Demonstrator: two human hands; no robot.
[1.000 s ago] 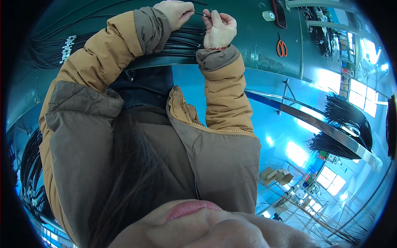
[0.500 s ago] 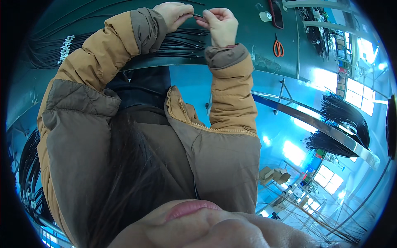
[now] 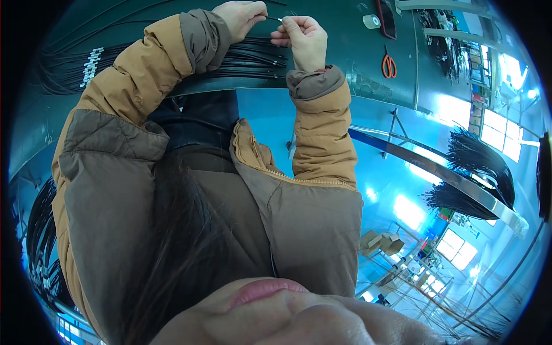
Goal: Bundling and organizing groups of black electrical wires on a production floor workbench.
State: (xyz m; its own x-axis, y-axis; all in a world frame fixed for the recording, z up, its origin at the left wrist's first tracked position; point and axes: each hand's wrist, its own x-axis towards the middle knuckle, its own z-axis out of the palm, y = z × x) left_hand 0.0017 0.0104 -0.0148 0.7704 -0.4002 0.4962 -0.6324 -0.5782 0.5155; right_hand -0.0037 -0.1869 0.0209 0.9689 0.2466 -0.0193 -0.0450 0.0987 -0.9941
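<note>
Over the green table my left hand (image 3: pixel 240 20) is closed on a thin black cable (image 3: pixel 272 18), a short way back from its end. At that end, which looks pale, the thumb and forefinger of my right hand (image 3: pixel 306 43) are pinched together. A short stretch of cable shows between the two hands. Below them, several more black cables (image 3: pixel 250 56) lie side by side, their ends pointing right. White tags or clips (image 3: pixel 92 68) sit across the cables at the left.
On the green table (image 3: pixel 368 63) to the right lie orange-handled scissors (image 3: pixel 388 64), a white roll (image 3: pixel 371 22) and a dark phone-like object (image 3: pixel 386 17). Further right, bundles of black cables (image 3: pixel 480 167) hang over a metal rail (image 3: pixel 454 172). Cardboard boxes (image 3: pixel 382 242) stand beyond.
My right hand has shifted slightly down and left, and its pinch has tightened around the cable's end. More of the cable now shows between my hands. The left hand has barely moved.
</note>
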